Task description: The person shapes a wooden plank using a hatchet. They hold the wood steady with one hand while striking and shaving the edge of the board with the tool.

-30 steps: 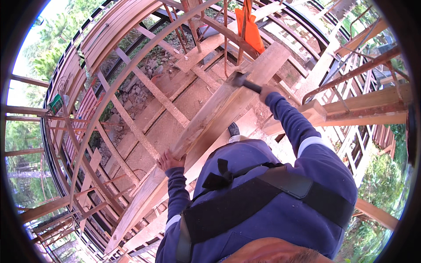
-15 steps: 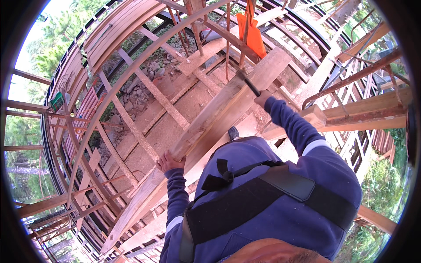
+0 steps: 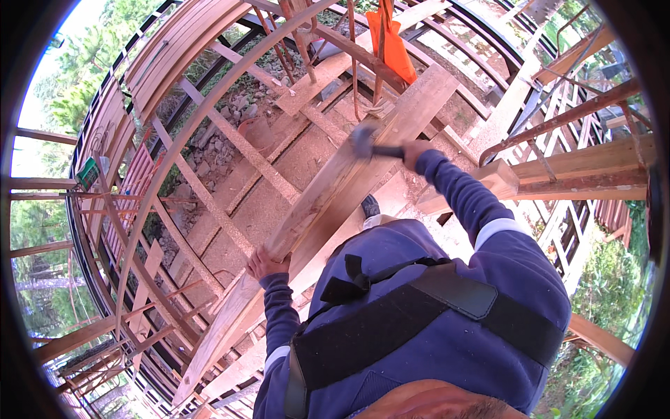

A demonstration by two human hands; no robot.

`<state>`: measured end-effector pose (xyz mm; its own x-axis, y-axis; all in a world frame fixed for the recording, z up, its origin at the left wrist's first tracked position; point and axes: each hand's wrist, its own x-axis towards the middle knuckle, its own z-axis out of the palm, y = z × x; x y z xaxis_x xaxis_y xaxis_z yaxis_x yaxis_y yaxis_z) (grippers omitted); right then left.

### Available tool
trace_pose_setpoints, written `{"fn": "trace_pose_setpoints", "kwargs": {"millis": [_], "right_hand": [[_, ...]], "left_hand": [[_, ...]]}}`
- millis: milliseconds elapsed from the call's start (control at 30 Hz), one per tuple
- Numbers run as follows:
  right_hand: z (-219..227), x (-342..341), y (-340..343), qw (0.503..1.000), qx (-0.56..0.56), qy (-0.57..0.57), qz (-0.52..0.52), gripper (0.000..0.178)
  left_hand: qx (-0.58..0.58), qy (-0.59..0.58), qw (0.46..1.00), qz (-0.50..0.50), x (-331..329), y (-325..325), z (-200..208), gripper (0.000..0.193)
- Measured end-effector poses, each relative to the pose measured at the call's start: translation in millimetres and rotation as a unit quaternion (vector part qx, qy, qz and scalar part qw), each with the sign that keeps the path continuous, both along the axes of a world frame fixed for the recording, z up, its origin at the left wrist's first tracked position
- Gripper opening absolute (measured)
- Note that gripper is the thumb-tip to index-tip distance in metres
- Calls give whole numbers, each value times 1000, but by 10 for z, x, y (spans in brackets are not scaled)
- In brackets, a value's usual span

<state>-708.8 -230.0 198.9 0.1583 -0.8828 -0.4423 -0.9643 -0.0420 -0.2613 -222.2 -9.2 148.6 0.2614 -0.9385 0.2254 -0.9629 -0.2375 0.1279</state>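
My right hand [image 3: 414, 153] is closed round the dark handle of a hammer [image 3: 386, 150]. The hammer's head, smeared by motion, is at the far-left edge of a long wooden beam [image 3: 328, 188]; whether it touches the wood I cannot tell. This beam slants across in front of my body from near left to far right. Lower down, my left hand [image 3: 267, 265] grips the beam's near-left end, fingers over its edge. Another wooden plank [image 3: 220, 335] runs on below that hand toward the near left.
An orange cloth [image 3: 391, 49] hangs beyond the beam's far end. Rusty metal bars [image 3: 558, 122] and thick timbers [image 3: 586, 174] stand at the right. Several curved and straight wooden members [image 3: 230, 140] frame the left side over rubble and dirt. Stacked planks [image 3: 178, 42] lie at the far left.
The hammer's head has swung left and nearer to me along the beam, and my right hand has shifted slightly. My left hand keeps its hold on the beam.
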Motion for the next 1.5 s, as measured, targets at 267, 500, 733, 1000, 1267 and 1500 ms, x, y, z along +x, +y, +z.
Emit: {"fn": "trace_pose_setpoints", "kwargs": {"millis": [267,500,733,1000,1267,1500], "right_hand": [[-287,-1379,-81,884,-171,-141,-411,37],[176,-33,484,990,-53,-39,-124,29],[712,928,436,904,-166,-312,241,37],[299,290,-116,949,-217,-166,156,15],[442,484,97,995,-47,-85,-6,23],[848,1114,322,917,-175,-224,278,19]], "left_hand": [[27,-1,1000,5,-102,-106,3,88],[165,26,986,-5,-470,-544,215,108],[124,20,991,-34,-810,-812,-64,90],[24,17,999,-46,-862,-823,56,81],[-2,11,998,-59,-852,-862,16,83],[-181,557,798,143,-610,-708,-673,86]]}}
